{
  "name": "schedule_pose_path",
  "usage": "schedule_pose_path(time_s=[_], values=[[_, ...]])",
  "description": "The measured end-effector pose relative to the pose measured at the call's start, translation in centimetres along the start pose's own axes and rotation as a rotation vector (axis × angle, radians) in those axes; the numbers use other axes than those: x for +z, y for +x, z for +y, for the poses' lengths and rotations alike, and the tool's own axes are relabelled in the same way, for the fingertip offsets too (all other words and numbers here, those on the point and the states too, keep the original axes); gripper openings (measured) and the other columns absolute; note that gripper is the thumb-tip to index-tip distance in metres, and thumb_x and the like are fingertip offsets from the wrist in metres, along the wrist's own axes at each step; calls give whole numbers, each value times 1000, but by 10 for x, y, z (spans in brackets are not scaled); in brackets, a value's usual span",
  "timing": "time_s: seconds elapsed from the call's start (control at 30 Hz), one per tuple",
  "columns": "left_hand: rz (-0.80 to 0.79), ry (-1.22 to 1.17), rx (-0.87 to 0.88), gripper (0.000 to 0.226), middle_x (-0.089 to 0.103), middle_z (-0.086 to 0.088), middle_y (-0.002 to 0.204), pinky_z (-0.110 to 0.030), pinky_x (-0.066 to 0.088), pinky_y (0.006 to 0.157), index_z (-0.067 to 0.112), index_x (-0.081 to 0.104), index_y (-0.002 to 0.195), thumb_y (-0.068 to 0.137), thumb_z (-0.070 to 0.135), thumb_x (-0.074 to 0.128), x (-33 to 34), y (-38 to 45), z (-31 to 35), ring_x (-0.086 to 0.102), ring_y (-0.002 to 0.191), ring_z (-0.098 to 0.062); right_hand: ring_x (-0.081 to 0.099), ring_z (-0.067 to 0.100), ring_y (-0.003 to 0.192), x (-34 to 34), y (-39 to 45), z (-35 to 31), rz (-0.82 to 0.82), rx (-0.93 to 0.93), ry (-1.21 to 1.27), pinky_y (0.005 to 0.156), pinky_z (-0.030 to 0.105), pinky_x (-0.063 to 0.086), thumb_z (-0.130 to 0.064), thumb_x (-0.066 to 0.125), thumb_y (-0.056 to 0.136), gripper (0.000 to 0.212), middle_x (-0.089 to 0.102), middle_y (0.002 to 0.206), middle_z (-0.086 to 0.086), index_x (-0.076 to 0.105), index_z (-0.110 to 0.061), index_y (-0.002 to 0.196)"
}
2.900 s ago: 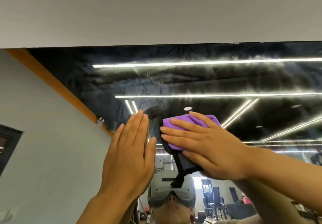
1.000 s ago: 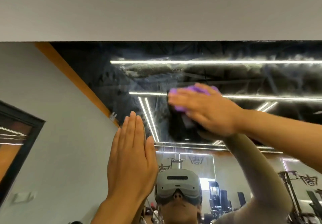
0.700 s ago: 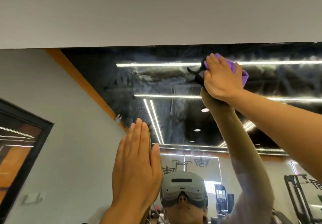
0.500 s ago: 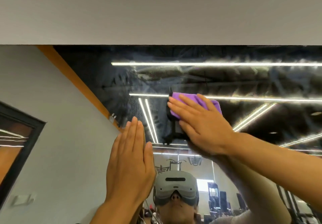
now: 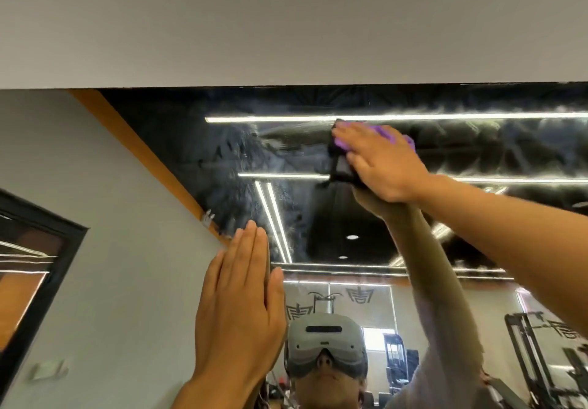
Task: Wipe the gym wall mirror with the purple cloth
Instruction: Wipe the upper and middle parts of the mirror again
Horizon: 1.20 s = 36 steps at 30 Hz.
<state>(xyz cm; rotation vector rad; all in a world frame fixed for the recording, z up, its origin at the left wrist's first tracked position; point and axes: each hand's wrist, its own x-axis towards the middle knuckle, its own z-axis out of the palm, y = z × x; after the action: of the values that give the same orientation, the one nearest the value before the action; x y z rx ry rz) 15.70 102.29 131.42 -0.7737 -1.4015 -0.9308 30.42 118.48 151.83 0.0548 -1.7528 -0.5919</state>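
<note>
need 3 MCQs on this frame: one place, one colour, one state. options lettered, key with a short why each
1. Where is the cloth on the mirror?
A. near the top edge
B. at the bottom
C. off the glass

2. Cloth colour?
A. green
B. purple
C. white

3. How is the left hand?
A. fist
B. gripping the cloth
C. flat, fingers straight

Key:
1 A, the right hand presses it just under the mirror's top edge.
2 B, purple shows past the fingers.
3 C, its fingers are straight and together, holding nothing.
</note>
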Motion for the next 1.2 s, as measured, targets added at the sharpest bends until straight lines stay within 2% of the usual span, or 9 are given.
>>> schedule_pose_path(time_s=[0.1, 0.17, 0.33, 0.47, 0.57, 0.73, 0.9, 1.03, 1.2], values=[[-12, 23, -2, 66, -17, 24, 157, -17, -19, 114, 39, -9, 149, 87, 62, -7, -5, 2, -7, -24, 140, 11, 12, 18, 154, 3, 28, -5, 59, 255, -12, 123, 44, 2, -28, 30, 108, 51, 17, 167, -4, 22, -24, 159], [-10, 27, -4, 65, -16, 24, 157, -14, -21, 112, 39, -10, 148, 87, 61, -6, -9, 3, -12, -24, 140, 12, 13, 19, 153, 7, 27, -17, 74, 269, -19, 123, 46, 1, -26, 31, 108, 52, 17, 167, -2, 23, -22, 159], [-4, 20, -39, 63, -19, 26, 152, -10, -23, 109, 39, -12, 146, 87, 59, -6, -15, 6, -23, -28, 134, 17, 12, 7, 152, 24, -26, -61, -25, -83, -9, 123, 41, -1, -43, 20, 95, 63, 23, 164, -12, 29, -30, 157], [17, 42, -68, 65, -21, 24, 152, -11, -25, 107, 36, -15, 146, 85, 59, -9, -16, 7, -31, -32, 133, 15, 0, -4, 151, 34, -86, -102, -221, -387, 65, 122, 34, -13, -39, 25, 98, 57, 17, 162, -23, 27, -39, 155], [34, 34, -56, 65, -16, 23, 153, -11, -23, 107, 36, -10, 147, 86, 59, -7, -19, 7, -35, -31, 133, 17, 2, -5, 150, 33, -89, -101, -279, -480, 83, 122, 33, -11, -39, 24, 100, 55, 19, 161, -26, 30, -40, 155], [56, 42, 1, 58, 3, 17, 160, -26, -5, 118, 35, 5, 151, 96, 54, 6, -20, 6, -50, -7, 147, 4, 6, -5, 150, 28, -21, -80, -195, -365, 26, 121, 25, -12, -39, 25, 101, 54, 17, 161, -24, 27, -41, 155], [-12, 43, 24, 55, 17, 14, 160, -27, 3, 121, 38, 11, 152, 100, 57, 5, -28, 10, -69, 13, 147, -3, 15, 9, 152, 20, 61, -58, -20, -41, 32, 123, 38, -1, -33, 28, 107, 50, 21, 165, -11, 27, -32, 157], [-1, 49, 33, 65, -11, 29, 157, -19, -16, 114, 52, -7, 146, 85, 71, -18, -37, 13, -86, -9, 146, 8, 17, 18, 153, 19, 98, -54, 61, 157, 1, 123, 45, 2, -26, 32, 107, 50, 22, 166, -3, 28, -24, 157], [-13, 50, 101, 63, -3, 25, 160, -17, -14, 116, 47, 3, 150, 92, 66, -10, -44, 14, -97, -7, 146, 8, 15, 15, 153, 27, 76, -78, 17, 32, -13, 123, 43, 0, -33, 29, 104, 53, 21, 166, -6, 27, -28, 157]])
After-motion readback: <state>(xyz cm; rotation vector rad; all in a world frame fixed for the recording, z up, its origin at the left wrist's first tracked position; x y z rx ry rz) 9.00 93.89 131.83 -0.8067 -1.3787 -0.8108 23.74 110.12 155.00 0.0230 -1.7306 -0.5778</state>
